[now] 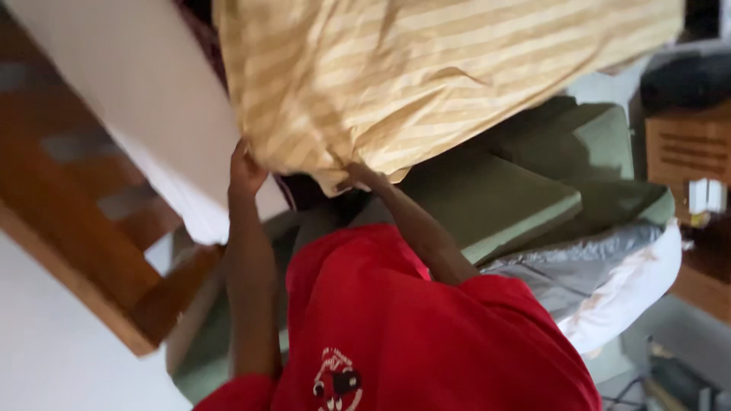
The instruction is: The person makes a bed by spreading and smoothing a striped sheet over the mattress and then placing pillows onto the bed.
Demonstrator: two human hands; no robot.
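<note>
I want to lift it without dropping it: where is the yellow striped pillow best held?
Probably at its lower edge, from below: the yellow striped pillow hangs overhead and its cover bunches there, where the left hand and right hand already grip, set apart.

One striped pillow [426, 76], yellow. Two hands on it: left hand [245, 171], right hand [359, 175]. Two bare forearms. One red shirt [426, 335], with one round print on it. Green cushions [495, 202]: three slabs to be made out, perhaps more hidden behind the pillow. One grey cover [571, 266], and one white pillow [636, 293] under it. One white panel [129, 91], blurred. One wooden frame [84, 236], with two grey patches showing along it. One wooden cabinet [689, 144], with one dark thing on top, too blurred to tell. A few cables at the lower right corner, too dim to count.
</note>
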